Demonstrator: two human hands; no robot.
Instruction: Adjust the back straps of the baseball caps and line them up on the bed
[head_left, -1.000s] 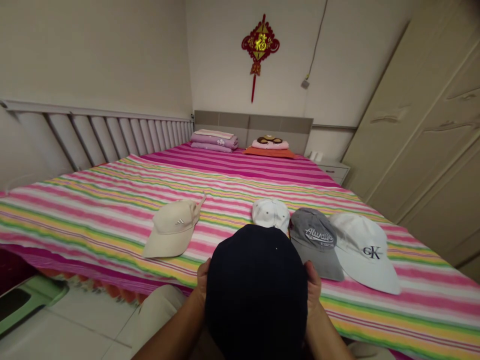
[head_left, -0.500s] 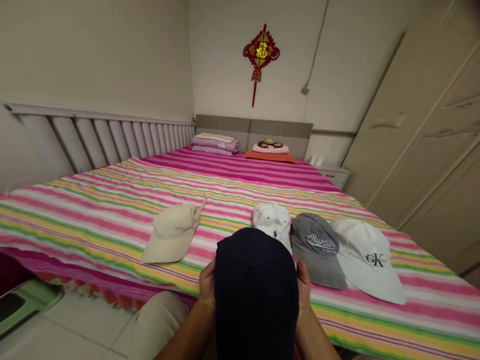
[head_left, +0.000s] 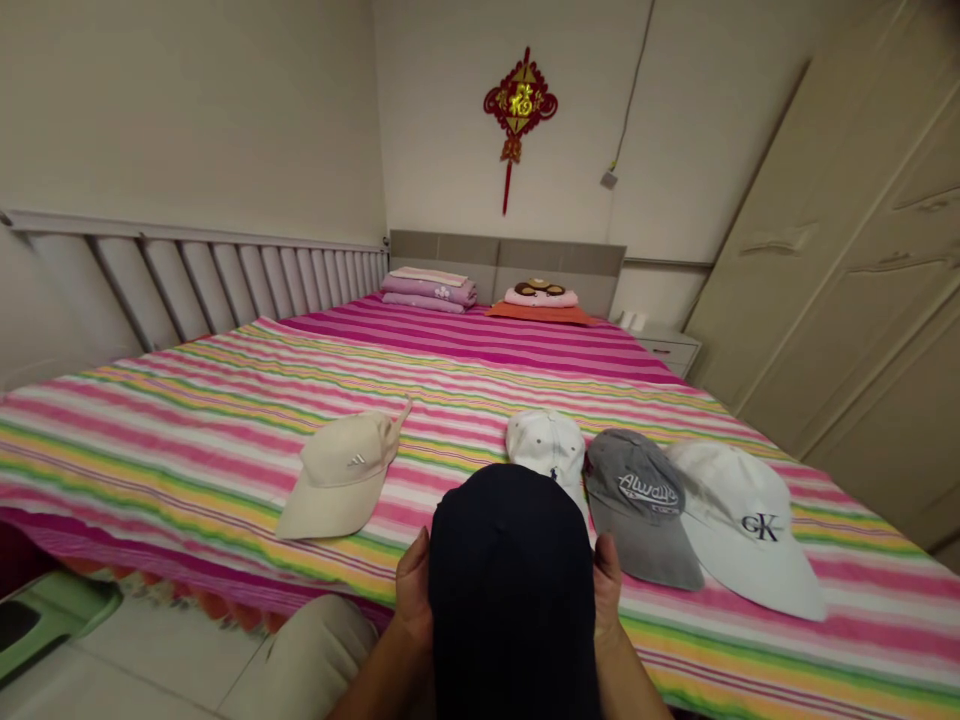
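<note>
A dark navy cap [head_left: 514,590] is held up in front of me between both hands. My left hand [head_left: 414,588] grips its left side and my right hand [head_left: 607,588] its right side, thumbs up and the other fingers mostly hidden. Just beyond it lies a white cap [head_left: 546,440], partly covered by the dark one. A grey cap [head_left: 646,505] with white lettering sits to the right, touching a white cap with GK-like letters [head_left: 750,525]. Apart from these, a beige cap [head_left: 341,475] rests on the left.
The caps lie on a bed with a striped cover [head_left: 225,400]. Folded bedding [head_left: 429,290] and a pink folded item [head_left: 541,298] are near the headboard [head_left: 450,248]. A green stool [head_left: 60,615] stands at lower left, a railing [head_left: 210,280] along the left wall.
The view has shifted slightly closer, so the caps on the bed appear a little lower and farther apart. Both hands still hold the dark cap, which has barely moved.
</note>
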